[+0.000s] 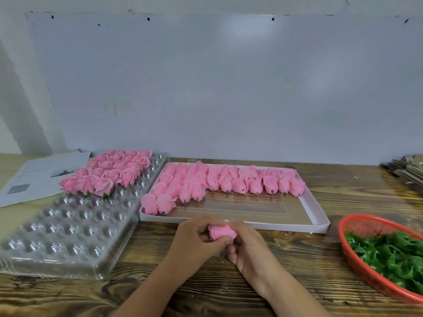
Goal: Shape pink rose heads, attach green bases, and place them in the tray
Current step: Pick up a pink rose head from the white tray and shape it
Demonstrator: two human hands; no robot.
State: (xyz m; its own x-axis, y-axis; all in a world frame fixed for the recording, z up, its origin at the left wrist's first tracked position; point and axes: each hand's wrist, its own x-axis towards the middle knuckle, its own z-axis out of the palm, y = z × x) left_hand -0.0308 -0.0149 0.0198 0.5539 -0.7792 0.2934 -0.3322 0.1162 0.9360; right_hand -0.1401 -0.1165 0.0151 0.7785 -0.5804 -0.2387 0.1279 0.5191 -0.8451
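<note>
1. Both hands meeting low over the tabletop, forearms angled in from the near edge; left hand curled with fingers and thumb round the near and left side of one pink rose head, right hand cupping it from the right and beneath. Each grip closed on that same bud, lying sideways between the fingertips.
2. Judged as the shaping step: no green base visible on the held bud, so attaching and placing not yet done for this one.
3. Well to the right of the grip, an orange basket heaped with green bases, untouched by either hand.
4. Just beyond the grip, a shallow white box with rows of unshaped pink buds crowded along its far side and left corner, the near half bare. Plenty still to work through.
5. To the left of the grip, the clear plastic tray of round cups; nearer rows unfilled.
6. Farther left and beyond, finished roses with green bases showing beneath, filling only the far part of that tray. Roughly a third done by this look, most cups still to fill.
7. Beyond the tray, printed paper; far right, a stack of flat cardboard.
</note>
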